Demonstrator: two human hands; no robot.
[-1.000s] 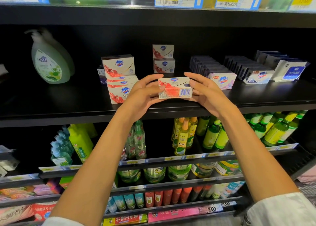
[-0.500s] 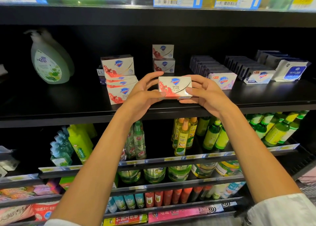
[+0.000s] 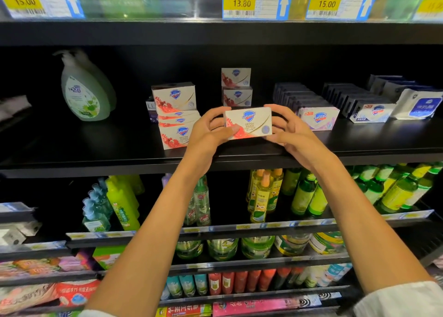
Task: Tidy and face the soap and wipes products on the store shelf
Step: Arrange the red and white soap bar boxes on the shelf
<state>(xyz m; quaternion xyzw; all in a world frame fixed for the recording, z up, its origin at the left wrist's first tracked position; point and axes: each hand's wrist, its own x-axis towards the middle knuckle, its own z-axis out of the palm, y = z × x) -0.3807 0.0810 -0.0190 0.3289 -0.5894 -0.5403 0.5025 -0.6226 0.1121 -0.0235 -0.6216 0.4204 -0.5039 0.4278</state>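
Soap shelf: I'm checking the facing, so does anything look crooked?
Yes. The soap box stack left of the held soap box is uneven: its boxes sit at differing angles, and the middle ones lie flat.

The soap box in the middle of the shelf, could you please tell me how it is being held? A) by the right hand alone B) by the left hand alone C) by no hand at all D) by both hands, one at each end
D: the left hand and the right hand each grip one end of the soap box, its logo face towards the camera.

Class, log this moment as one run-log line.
left hand: grips soap box | right hand: grips it | box: front outward, at shelf front
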